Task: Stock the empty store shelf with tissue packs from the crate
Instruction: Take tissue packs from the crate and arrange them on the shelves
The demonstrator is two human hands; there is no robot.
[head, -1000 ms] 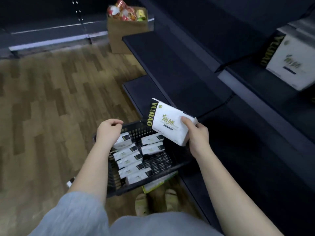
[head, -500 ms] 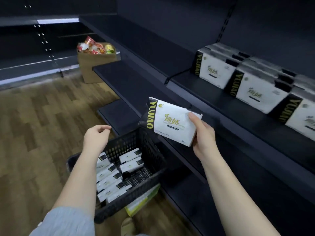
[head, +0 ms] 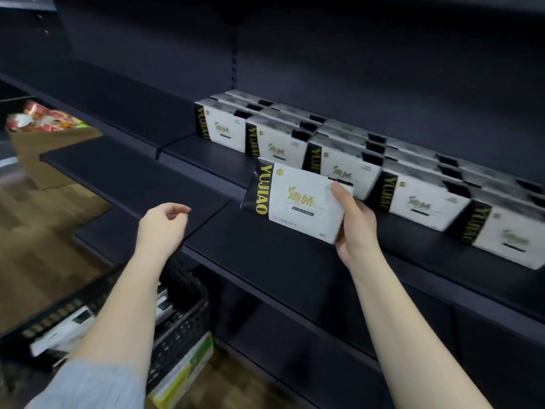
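1. We stand before dark store shelving; the middle shelf (head: 206, 154) already carries a row of tissue packs (head: 348, 169) standing upright, faces out, running off to the right, with bare board to the left of them.
2. Our right hand (head: 355, 222) holds one tissue pack (head: 295, 199) by its right end, thumb on the printed face and the other fingers curled behind it. The pack hangs just in front of the row, its long axis running left to right, the black YUJIAO band at the left end, slightly tilted.
3. Our left hand (head: 163, 224) hovers loosely curled and holds nothing, well left of the pack and above the black crate (head: 182, 317), where more packs lie.
4. The open slot lies up and to the left of the held pack, beyond the leftmost standing pack (head: 222, 128). We judge the right hand the nearer one, so the pack should travel leftward and back, kept upright.
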